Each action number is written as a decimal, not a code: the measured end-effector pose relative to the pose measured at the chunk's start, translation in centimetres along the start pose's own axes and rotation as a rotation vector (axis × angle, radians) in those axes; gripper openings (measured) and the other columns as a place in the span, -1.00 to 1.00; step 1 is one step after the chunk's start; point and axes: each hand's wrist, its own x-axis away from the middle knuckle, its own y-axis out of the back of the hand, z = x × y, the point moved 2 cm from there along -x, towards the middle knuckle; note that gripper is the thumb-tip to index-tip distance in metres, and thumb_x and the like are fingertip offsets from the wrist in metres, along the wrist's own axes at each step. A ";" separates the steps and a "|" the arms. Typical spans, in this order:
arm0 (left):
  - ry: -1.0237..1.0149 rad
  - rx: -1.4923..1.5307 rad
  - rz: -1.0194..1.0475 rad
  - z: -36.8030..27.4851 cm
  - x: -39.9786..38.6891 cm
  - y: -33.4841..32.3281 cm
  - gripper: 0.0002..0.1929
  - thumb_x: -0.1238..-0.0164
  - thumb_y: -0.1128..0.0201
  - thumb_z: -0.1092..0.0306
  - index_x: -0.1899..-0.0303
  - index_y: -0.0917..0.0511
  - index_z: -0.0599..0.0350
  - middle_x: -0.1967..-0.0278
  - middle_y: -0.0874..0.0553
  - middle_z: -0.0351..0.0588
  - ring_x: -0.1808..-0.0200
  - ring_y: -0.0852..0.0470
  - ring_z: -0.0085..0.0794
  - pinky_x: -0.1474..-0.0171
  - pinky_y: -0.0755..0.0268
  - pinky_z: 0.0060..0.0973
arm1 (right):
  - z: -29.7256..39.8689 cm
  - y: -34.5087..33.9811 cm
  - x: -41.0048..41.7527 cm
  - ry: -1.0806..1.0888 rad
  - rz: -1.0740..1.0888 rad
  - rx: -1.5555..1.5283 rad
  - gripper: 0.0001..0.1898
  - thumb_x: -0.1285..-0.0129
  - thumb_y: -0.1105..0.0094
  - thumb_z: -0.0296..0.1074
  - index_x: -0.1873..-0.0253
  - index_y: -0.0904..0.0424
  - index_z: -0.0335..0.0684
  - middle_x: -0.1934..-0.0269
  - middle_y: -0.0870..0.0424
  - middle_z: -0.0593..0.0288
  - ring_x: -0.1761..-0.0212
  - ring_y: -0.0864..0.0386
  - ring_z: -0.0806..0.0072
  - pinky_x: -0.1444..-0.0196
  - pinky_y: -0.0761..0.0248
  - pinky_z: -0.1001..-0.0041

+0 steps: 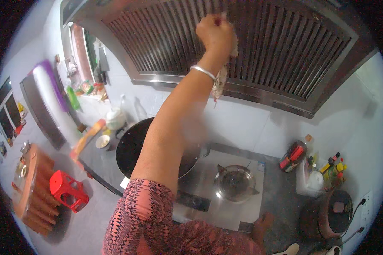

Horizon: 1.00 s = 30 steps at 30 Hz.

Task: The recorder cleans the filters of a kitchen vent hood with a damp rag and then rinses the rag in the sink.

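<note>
My left hand [217,33], with a silvery bangle at the wrist, is raised as a fist in front of the slatted range hood [268,47]. A pale, mottled cloth-like thing [221,79] hangs from it behind the wrist. Below the forearm, a large black wok [132,146] sits at the left of the gas stove [207,162], partly hidden by the arm. My right hand [264,223] is low and dim near the stove's front right corner; its fingers are unclear. To its right is the bare gas burner [234,183], further back.
A small bowl [102,142] and a white pot [115,118] stand left of the wok. At right are a large dark bottle [293,155], a white rack [309,181] of condiment bottles and a rice cooker [335,213]. A red plastic stool [68,191] stands on the floor.
</note>
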 end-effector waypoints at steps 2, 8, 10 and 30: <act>0.016 -0.142 0.174 0.2 0.3 0.7 -0.84 -0.03 -0.24 0.37 0.43 -0.64 0.28 0.46 -0.65 0.17 0.37 -0.64 -0.01 0.26 -0.46 -0.26 | 0.6 0.3 0.0 -0.026 0.038 -0.054 -0.43 -0.08 -0.05 -0.36 -0.25 -0.23 -0.33 -0.22 -0.29 -0.16 -0.28 -0.20 -0.02 -0.37 0.19 0.00; -0.079 -0.419 0.430 2.9 2.3 0.3 -0.82 -0.01 -0.23 0.32 0.38 -0.64 0.23 0.39 -0.66 0.15 0.30 -0.65 -0.02 0.19 -0.48 -0.25 | 0.5 -0.2 0.3 0.270 -0.432 0.111 -0.76 0.03 -0.08 -0.54 0.18 -0.45 -0.39 0.26 -0.46 -0.14 0.20 -0.41 -0.04 0.12 -0.27 0.14; -0.048 -0.421 0.478 3.2 3.1 0.8 -0.81 -0.01 -0.22 0.34 0.37 -0.64 0.24 0.40 -0.65 0.17 0.30 -0.65 -0.01 0.19 -0.48 -0.25 | 0.1 0.0 0.3 -0.038 -0.028 0.086 -0.46 -0.06 -0.08 -0.39 -0.20 -0.31 -0.37 -0.18 -0.35 -0.14 -0.25 -0.24 -0.02 -0.35 0.09 0.06; 0.113 -0.079 0.283 -1.5 -3.1 0.6 -0.86 -0.05 -0.20 0.41 0.36 -0.54 0.27 0.46 -0.59 0.07 0.39 -0.55 -0.18 0.29 -0.41 -0.29 | -0.4 -1.4 0.4 0.245 -0.384 0.055 -0.70 0.01 -0.04 -0.52 0.10 -0.46 -0.40 0.13 -0.47 -0.17 0.06 -0.40 -0.03 -0.03 -0.24 0.14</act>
